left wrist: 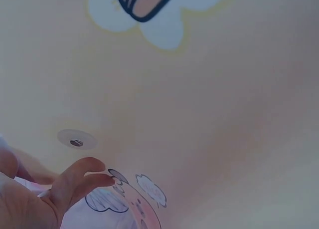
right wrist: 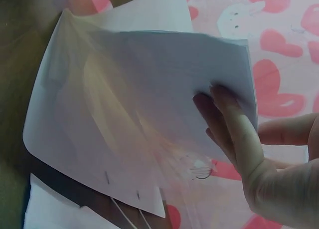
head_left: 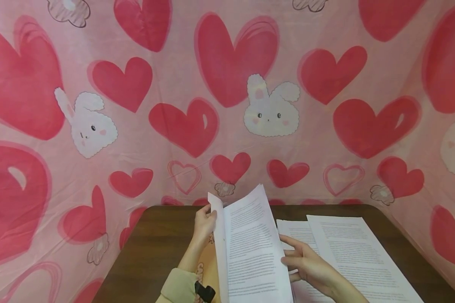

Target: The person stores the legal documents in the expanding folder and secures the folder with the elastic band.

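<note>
So in the head view a stack of printed sheets [head_left: 250, 248] can be seen near 6 o'clock, stood up at a tilt against a yellow cartoon-print folder [head_left: 209, 269] on its 9 o'clock side. The folder's edge is pinched by the left hand [head_left: 203, 223], and the stack's 3 o'clock edge is clamped by the right hand [head_left: 303, 263]. More printed pages [head_left: 360, 252] are laid out around 4 o'clock on the brown table [head_left: 129, 252]. The round snap button [left wrist: 76, 139] is only picked up by the left wrist cam, about 8 o'clock on the cover. Text is shown from the head; from the right wrist, fingers [right wrist: 237, 124] are seen pressed to the stack's other side, where no print can be made out, tbh.
</note>
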The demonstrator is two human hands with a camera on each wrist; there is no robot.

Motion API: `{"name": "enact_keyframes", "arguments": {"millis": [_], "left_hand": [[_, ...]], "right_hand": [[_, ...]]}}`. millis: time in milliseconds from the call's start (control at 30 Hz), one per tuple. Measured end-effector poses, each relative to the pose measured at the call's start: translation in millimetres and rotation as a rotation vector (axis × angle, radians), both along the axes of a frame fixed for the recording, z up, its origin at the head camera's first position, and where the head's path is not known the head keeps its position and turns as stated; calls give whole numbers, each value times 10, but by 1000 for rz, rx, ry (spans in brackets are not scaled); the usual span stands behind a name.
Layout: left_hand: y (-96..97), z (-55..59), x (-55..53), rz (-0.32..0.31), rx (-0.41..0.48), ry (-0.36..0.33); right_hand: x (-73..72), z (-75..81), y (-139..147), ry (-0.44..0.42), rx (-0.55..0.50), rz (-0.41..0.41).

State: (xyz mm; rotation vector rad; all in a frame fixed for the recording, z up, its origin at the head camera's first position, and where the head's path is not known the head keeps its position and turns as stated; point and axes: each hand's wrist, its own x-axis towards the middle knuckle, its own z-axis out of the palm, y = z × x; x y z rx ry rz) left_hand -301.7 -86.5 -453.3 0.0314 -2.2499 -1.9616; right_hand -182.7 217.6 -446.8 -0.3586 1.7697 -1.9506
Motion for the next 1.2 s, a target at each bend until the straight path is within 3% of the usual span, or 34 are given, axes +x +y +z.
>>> {"name": "enact_keyframes", "arguments": {"millis": [233, 333, 667, 867, 1100, 1200], "left_hand": [[-13, 8, 39, -25, 26, 16], [-9, -2, 48, -26, 27, 14], [64, -4, 50, 72, -8, 69], [83, 8, 58, 115, -78, 69], [109, 12, 64, 178, -167, 146], [125, -3, 65, 193, -189, 147]], "right_hand": [[-63, 18, -14, 84, 150, -178], [-82, 8, -29, 112, 185, -209], [-99, -43, -195, 124, 144, -190], [-112, -74, -309, 97, 126, -167], [-122, -43, -345, 117, 141, -142], [-148, -42, -390, 120, 128, -126]]}}
